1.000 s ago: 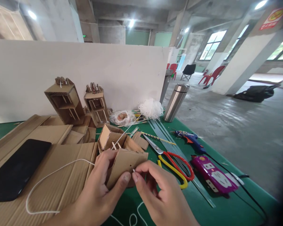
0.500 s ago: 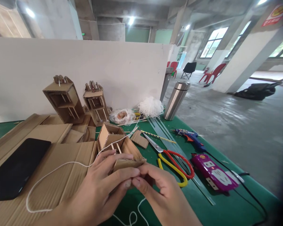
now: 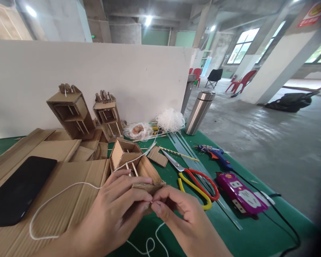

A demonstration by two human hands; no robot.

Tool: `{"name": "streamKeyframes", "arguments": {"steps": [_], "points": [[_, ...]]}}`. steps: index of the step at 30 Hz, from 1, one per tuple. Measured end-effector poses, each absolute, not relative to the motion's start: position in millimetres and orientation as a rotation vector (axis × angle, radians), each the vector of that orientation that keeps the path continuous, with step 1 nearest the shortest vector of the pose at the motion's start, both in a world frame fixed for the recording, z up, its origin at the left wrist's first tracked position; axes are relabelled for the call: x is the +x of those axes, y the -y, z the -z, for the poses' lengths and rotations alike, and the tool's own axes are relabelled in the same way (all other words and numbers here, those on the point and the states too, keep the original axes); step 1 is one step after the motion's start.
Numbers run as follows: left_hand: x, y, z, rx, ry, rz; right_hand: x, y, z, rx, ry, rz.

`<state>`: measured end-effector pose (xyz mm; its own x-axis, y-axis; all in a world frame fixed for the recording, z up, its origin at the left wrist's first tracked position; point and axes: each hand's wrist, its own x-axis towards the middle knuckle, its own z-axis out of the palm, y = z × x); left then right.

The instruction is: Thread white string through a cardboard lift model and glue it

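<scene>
A small cardboard box model (image 3: 149, 169) with thin wooden sticks across its opening lies near the table's front, its near end under my fingers. My left hand (image 3: 120, 208) is closed around that near end, with fingers over the top edge and the thumb below. Against the same end, my right hand (image 3: 176, 210) pinches thumb to forefinger. A pale bit of white string (image 3: 151, 202) shows between the fingertips of both hands. More of the string crosses the box, loops over the cardboard at left and curls below my hands. My fingers hide the box's near underside.
Red-and-yellow-handled scissors (image 3: 195, 182), a purple power strip (image 3: 242, 194) and a glue gun (image 3: 215, 153) lie at right. A steel flask (image 3: 200, 112) stands behind. Cardboard sheets (image 3: 88, 175) with a black phone (image 3: 21, 189) cover the left; two cardboard models (image 3: 108, 117) stand at the back.
My hands have shifted slightly and the fingertips have drawn a little apart, so a pale bit of string shows between them. The box's near end tilts a little differently.
</scene>
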<state>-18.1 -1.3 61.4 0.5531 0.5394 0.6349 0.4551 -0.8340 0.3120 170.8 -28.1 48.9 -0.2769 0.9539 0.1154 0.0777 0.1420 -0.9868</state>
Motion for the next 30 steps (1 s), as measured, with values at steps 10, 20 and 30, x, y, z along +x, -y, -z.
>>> {"name": "streamKeyframes", "arguments": {"steps": [10, 20, 30], "points": [[-16.6, 2.2, -60.0, 2.62, -0.868, -1.173, 169.0, 32.7, -47.9, -1.059, 1.552, -1.231], [-19.1, 6.4, -68.2, 2.697, -0.919, -1.061, 167.5, 31.7, -40.2, -1.078, 1.59, -1.156], [-18.2, 3.7, -63.6, 2.745, -0.841, -1.156, 169.0, 33.4, -38.8, -1.006, 1.64, -1.057]]}}
